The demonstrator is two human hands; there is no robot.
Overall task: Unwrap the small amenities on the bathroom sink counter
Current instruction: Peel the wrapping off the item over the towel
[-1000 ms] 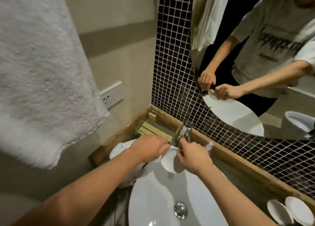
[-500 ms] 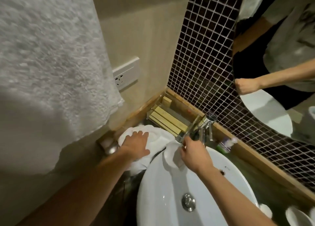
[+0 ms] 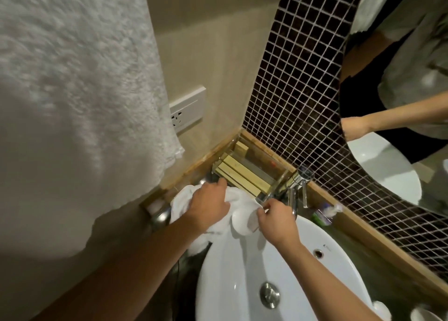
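A small round white object (image 3: 243, 220) (its nature is not clear) is pinched at the white oval basin (image 3: 242, 272) rim by the right hand (image 3: 276, 220). The left hand (image 3: 209, 205), fingers spread, is laid flat on a crumpled white cloth (image 3: 184, 203), partly hidden.

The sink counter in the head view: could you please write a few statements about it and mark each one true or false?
1. The left hand rests on a white towel beside the basin. True.
2. The right hand holds a small white round item over the basin's rim. True.
3. The faucet is running water. False: no stream shows.
4. The wall socket has a plug in it. False: nothing is plugged in.
5. A wooden slatted tray sits in the counter's corner. True.
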